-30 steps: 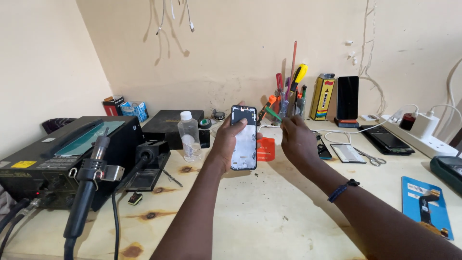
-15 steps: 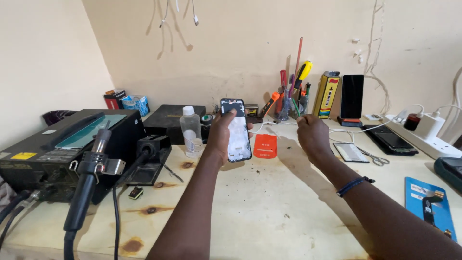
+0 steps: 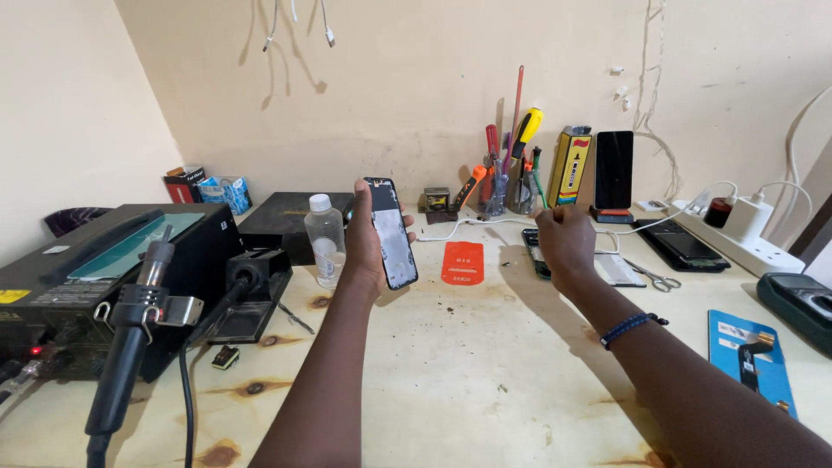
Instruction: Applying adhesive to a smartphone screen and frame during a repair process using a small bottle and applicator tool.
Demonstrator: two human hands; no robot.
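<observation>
A pale wooden bench fills the view, scorched in spots, set against a cream wall. At far left sits a black rework station with a hot-air wand clipped in front. Both arms reach out from the bottom edge.

The left hand holds a phone upright above the bench, just right of a clear bottle; fingers and thumb are wrapped round its edges, gripping it. The right hand hovers over the bench near an opened phone, curled loosely and turned away (whether it pinches anything small cannot be told).

The step in hand looks like inspection: the phone is raised for a look while the other hand reaches toward the tool side. A next move would likely call for a fine tool from the cup and a steady grip on the phone.

Counted: two hands, one bottle, one orange card, one pair of scissors, one power strip, one phone on a stand, one blue packet.
</observation>
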